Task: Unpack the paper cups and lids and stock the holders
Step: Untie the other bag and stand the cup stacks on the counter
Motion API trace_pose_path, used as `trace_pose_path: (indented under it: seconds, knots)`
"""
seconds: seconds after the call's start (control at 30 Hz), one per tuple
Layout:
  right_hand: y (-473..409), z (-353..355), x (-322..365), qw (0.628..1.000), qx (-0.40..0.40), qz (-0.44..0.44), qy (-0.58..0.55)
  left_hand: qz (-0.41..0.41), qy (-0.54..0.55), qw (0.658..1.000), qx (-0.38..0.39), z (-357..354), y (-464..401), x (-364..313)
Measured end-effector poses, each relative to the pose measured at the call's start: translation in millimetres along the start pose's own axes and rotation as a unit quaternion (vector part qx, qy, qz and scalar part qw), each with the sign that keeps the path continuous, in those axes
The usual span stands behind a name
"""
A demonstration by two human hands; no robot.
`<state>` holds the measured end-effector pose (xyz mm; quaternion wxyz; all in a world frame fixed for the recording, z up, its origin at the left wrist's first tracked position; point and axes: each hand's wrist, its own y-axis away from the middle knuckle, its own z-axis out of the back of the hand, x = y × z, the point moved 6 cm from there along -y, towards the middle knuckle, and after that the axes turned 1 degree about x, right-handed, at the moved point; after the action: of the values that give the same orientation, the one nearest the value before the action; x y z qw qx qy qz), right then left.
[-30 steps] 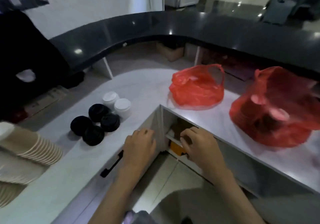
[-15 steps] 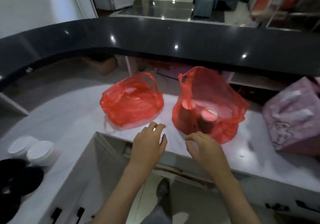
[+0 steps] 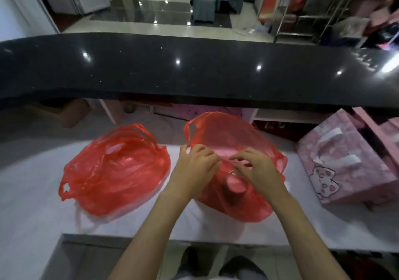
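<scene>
White tabletop [image 3: 32,204] runs nearest, and on it both hands work at the right red bag [image 3: 241,206], probably to spread its mouth and reach what is inside. Left hand [image 3: 194,169] has its fingers curled, seemingly pinching the bag's rim near a handle loop; right hand [image 3: 259,169] hovers over the opening with fingers bent and apart, and whether they grip plastic I cannot tell. Cups [image 3: 235,185] show through the film between the hands. Left bag [image 3: 116,171] lies slack beside it. Pink box [image 3: 349,167] sits right. Black counter [image 3: 194,70] curves beyond.
</scene>
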<state>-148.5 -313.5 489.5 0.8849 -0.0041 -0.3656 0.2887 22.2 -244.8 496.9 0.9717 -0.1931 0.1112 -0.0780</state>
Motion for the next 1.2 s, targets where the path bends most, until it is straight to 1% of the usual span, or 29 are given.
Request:
trace_pose_path:
  seconds: [0.1,0.17,0.23,0.4,0.53,0.67,0.8,0.9,0.93,1.07,1.13,1.2]
  knots:
    - [-8,-13,-12,0.992,0.12,-0.023,0.027,0.022,0.016,0.999,0.039,-4,-2,7]
    - [-8,-21,-17,0.977,0.204,-0.02,0.056,0.032,0.026,0.997,0.063,-9,1,9]
    - [-4,-28,-16,0.962,0.266,-0.02,0.052,0.048,0.044,0.994,0.088,-12,6,11]
    - [4,-37,-16,0.955,0.295,0.001,0.042,0.111,0.049,0.987,0.108,-9,11,11]
    - [10,-40,-25,0.947,0.318,-0.035,-0.014,0.147,0.082,0.976,0.139,-16,18,11]
    - [17,-43,-35,0.954,0.288,-0.083,-0.018,0.171,0.122,0.966,0.152,-23,26,11]
    - [19,-40,-28,0.97,0.213,-0.106,0.05,0.196,0.184,0.95,0.159,-28,31,12]
    - [23,-43,-15,0.977,0.158,-0.091,0.109,0.201,0.194,0.948,0.155,-31,35,13]
    - [26,-46,-15,0.978,0.144,-0.101,0.109,0.198,0.196,0.948,0.157,-33,36,13]
    - [45,-47,-32,0.979,0.064,-0.193,0.013,0.196,0.208,0.945,0.158,-38,40,15]
    - [53,-44,-38,0.976,0.034,-0.213,-0.011,0.197,0.209,0.944,0.164,-41,41,16]
    - [55,-34,-36,0.977,0.0,-0.213,-0.014,0.192,0.219,0.942,0.168,-44,41,17]
